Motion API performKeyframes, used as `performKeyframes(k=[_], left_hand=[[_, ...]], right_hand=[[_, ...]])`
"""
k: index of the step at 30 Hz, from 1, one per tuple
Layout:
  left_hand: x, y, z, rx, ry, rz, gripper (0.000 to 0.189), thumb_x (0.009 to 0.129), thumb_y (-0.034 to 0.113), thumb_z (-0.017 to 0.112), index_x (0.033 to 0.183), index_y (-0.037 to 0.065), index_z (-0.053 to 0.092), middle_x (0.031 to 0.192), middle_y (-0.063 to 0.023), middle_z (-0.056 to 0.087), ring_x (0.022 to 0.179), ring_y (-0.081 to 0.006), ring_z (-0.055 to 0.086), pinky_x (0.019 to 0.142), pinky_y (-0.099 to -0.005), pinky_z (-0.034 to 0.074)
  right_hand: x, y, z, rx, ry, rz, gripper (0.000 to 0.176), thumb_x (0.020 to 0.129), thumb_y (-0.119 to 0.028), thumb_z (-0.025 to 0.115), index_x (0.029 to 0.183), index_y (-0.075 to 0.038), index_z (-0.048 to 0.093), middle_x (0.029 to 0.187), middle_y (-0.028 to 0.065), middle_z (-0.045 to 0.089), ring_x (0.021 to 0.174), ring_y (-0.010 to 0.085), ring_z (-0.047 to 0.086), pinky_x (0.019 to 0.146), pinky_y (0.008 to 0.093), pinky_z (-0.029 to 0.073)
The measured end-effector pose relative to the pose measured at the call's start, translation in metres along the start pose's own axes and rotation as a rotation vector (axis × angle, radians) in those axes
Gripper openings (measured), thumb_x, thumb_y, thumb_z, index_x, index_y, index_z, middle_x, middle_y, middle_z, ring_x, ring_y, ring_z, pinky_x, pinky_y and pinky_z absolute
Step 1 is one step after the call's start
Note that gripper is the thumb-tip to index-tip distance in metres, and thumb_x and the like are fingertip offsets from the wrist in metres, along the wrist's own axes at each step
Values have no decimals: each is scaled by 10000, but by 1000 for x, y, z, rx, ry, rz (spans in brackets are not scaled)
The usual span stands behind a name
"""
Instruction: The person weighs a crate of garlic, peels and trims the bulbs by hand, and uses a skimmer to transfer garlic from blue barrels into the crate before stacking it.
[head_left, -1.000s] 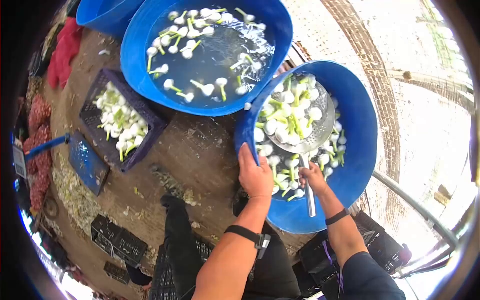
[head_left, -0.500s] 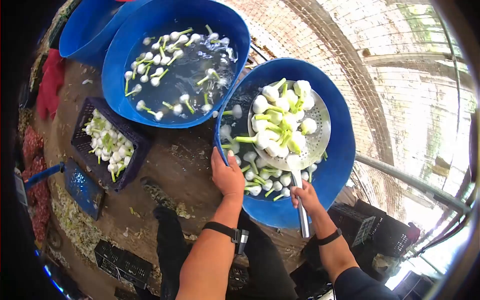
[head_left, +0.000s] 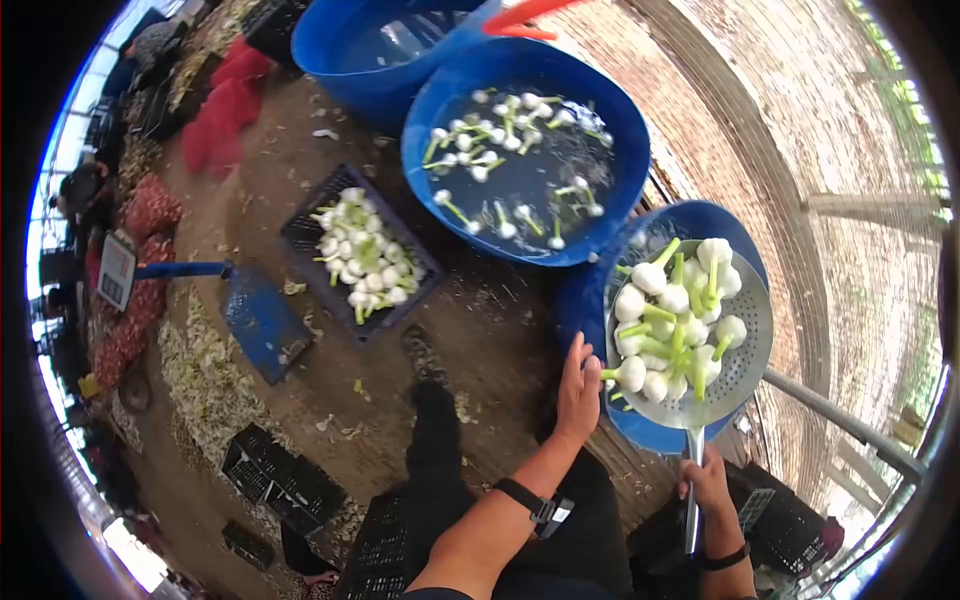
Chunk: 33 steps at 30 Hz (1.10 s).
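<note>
My right hand [head_left: 708,480] is wrapped round the metal handle of a large perforated skimmer [head_left: 738,378]. Heaped on the skimmer are white garlic bulbs [head_left: 655,318] with short green stems. It is raised over the nearest blue tub [head_left: 745,228] and hides most of that tub's inside. My left hand [head_left: 578,395] is by the skimmer's left edge, fingers stretched out, close to a bulb at the rim and holding nothing. Beyond, a second blue tub [head_left: 412,165] holds water with many garlic bulbs floating in it.
A dark plastic crate [head_left: 428,285] of garlic sits on the floor to the left, near a blue platform scale [head_left: 262,325]. A third blue tub [head_left: 335,65] stands at the back. Black crates [head_left: 285,475] lie lower left; a metal rail [head_left: 840,420] runs along the right.
The skimmer of garlic has come up higher above the tub. My left hand has left the tub's rim and opened beside the skimmer. The view has swung left.
</note>
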<state>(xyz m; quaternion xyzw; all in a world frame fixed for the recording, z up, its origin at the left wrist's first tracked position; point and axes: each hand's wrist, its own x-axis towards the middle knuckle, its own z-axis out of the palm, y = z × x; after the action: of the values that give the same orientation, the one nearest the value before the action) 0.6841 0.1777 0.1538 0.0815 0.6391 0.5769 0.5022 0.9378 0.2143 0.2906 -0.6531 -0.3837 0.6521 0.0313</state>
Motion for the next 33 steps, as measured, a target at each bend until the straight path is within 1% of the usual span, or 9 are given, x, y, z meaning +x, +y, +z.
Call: performKeyframes(k=[4,8,15,18,20,24,28,31,33], left_hand=[[-7,45,-70,-247,108,-130,635,1010,457,496,1494,78,336,1389,-137,472,1152,-221,561,876,-368,531],[8,61,-163,-288,248,-114,479,1003,407,546,1346,74,524,1291,-64,557,1103,-185,589,846,-343,544],[82,71,-329,-444,404,-200,597,1001,444,521,1459,90,378,1405,-111,450,1106,-264,567,927,-413,505],[120,70,-395,-476,382,-309,697,988,458,532,1540,139,249,1520,-112,350,1271,-321,475,954,-453,479],[131,65,-427,-382,432,-467,703,986,446,538,1542,133,242,1545,-101,332,1267,-321,495,962,-461,467],[114,34,-458,-336,432,-527,713,961,423,592,1519,102,286,1483,-109,430,1146,-296,595,927,-434,493],[77,-15,-467,-216,398,-581,694,935,385,649,1468,41,368,1329,-121,570,959,-242,666,795,-371,529],[51,-42,-464,-79,387,-622,670,927,367,661,1437,14,408,1264,-126,610,914,-219,675,710,-333,530],[49,-39,-459,-1,382,-629,648,923,354,666,1416,3,436,1232,-125,630,894,-208,679,675,-317,525]], right_hand=[[-8,-40,75,-135,-54,17,172,818,-42,601,954,-12,500,608,34,521,436,128,515,408,270,405],[10,-77,165,-279,-154,-48,225,836,-58,611,1030,6,519,587,20,522,451,120,521,424,273,412],[67,-128,364,-567,-151,-102,377,855,-162,658,1178,-12,532,660,51,592,517,125,583,501,307,485],[103,-133,459,-829,-54,-382,426,830,-191,645,1195,-16,514,961,303,643,930,469,627,839,493,499],[120,-141,510,-885,-21,-388,422,829,-189,646,1185,-9,507,954,296,645,922,468,630,826,497,500],[139,-142,533,-972,80,-398,401,827,-178,641,1149,9,492,943,283,646,918,466,632,804,504,502],[138,-132,492,-925,76,-352,383,829,-169,629,1137,12,490,919,275,643,884,468,634,783,505,506],[125,-148,466,-844,65,-250,374,831,-167,632,1128,20,502,847,218,643,769,380,671,704,450,520],[109,-172,455,-837,57,-283,360,831,-142,627,1117,36,500,750,124,605,583,220,633,589,382,515]])
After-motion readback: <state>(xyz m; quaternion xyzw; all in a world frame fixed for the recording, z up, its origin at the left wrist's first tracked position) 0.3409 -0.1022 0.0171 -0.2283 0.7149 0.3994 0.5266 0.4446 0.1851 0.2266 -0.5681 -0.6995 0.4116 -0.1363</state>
